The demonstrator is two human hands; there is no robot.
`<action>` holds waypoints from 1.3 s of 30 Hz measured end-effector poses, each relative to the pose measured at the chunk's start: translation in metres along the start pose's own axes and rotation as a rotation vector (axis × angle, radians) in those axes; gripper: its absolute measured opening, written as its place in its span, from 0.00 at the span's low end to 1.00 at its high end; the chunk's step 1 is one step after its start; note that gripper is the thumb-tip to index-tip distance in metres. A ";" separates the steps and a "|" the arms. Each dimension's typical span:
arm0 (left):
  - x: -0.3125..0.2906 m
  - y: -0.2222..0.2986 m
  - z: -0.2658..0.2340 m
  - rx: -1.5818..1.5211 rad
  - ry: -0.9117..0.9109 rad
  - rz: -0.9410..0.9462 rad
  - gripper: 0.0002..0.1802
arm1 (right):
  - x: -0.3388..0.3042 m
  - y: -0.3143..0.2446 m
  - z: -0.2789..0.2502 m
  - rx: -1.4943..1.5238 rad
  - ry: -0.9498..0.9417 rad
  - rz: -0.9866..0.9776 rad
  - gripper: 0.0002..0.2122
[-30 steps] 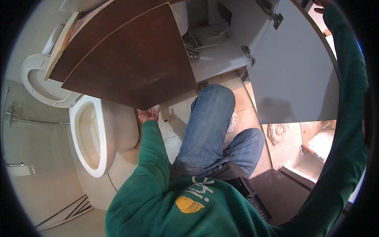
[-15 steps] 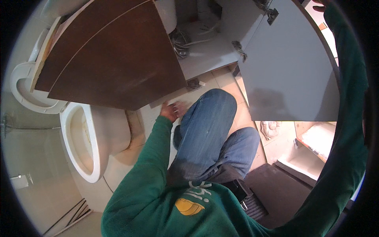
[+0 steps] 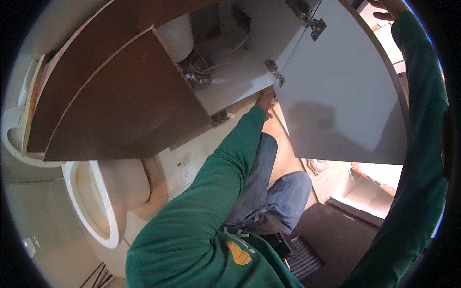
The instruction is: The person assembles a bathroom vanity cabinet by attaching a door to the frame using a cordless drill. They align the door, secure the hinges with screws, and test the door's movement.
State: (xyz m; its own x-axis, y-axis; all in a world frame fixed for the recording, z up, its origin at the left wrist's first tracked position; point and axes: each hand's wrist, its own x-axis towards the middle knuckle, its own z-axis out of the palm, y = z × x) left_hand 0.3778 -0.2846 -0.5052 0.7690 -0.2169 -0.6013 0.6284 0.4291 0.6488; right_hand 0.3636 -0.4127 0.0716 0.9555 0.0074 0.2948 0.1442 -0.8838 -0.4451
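My left hand (image 3: pixel 265 102) reaches to the bottom front edge of the cabinet (image 3: pixel 242 98), beside the hinged side of the right door (image 3: pixel 343 108). Most of its fingers are hidden there, and whether they grip anything does not show. That door stands open, its pale grey inner face toward me, with metal hinges (image 3: pixel 275 73) along its inner side. At the upper right, beyond the door's outer edge, my right hand (image 3: pixel 391 8) is raised, partly cut off by the frame. Its visible fingers are stretched and apart, with nothing seen in them.
A dark brown door (image 3: pixel 129 105) stands open at left, above a white toilet (image 3: pixel 113 199). Inside the cabinet are a white pipe-like part (image 3: pixel 176 38) and coiled hoses (image 3: pixel 198 69). A floor drain (image 3: pixel 220 117) lies below. A dark mat (image 3: pixel 331 240) is near my knees.
My left hand has moved right and forward, from beside my knee to the cabinet's bottom edge by the hinge. My right hand stays raised at the upper right. The view has shifted slightly.
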 end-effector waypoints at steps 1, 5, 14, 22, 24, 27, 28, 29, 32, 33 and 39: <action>-0.006 -0.017 0.031 -0.024 -0.003 -0.032 0.38 | -0.001 0.015 0.002 -0.032 -0.007 0.030 0.44; -0.005 -0.055 0.036 -0.054 -0.059 -0.241 0.52 | -0.002 0.014 0.003 -0.027 -0.017 0.025 0.44; -0.112 -0.085 0.054 -0.170 -0.504 -0.494 0.61 | 0.011 0.022 -0.001 -0.037 -0.032 0.111 0.45; -0.136 -0.078 -0.043 0.004 -0.321 -0.315 0.55 | 0.025 0.006 -0.003 -0.138 -0.042 0.217 0.46; -0.156 -0.073 -0.083 -0.220 -0.223 -0.262 0.46 | 0.021 0.009 -0.003 -0.135 -0.017 0.229 0.45; -0.177 -0.068 -0.119 -0.573 -0.129 -0.161 0.35 | 0.015 0.014 -0.007 -0.111 -0.017 0.216 0.44; -0.182 -0.067 -0.123 -0.703 -0.138 -0.126 0.32 | 0.012 0.015 -0.011 -0.092 -0.049 0.166 0.44; -0.187 -0.069 -0.124 -0.831 -0.146 -0.092 0.29 | 0.008 0.017 -0.016 -0.074 -0.079 0.118 0.44; -0.161 -0.109 -0.130 -0.873 0.030 -0.046 0.29 | 0.014 0.016 -0.012 -0.043 -0.026 0.145 0.42; -0.147 -0.124 -0.137 -0.793 0.003 -0.009 0.24 | 0.017 0.005 -0.013 -0.051 -0.041 0.147 0.42; -0.148 -0.101 -0.101 -0.966 0.130 -0.087 0.22 | 0.005 0.012 -0.021 -0.075 -0.014 0.151 0.41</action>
State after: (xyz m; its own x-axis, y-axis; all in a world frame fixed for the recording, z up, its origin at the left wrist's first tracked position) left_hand 0.1884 -0.2078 -0.5286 0.6691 -0.2089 -0.7132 0.2713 0.9621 -0.0273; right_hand 0.3644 -0.4329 0.0854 0.9685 -0.1218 0.2173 -0.0202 -0.9079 -0.4187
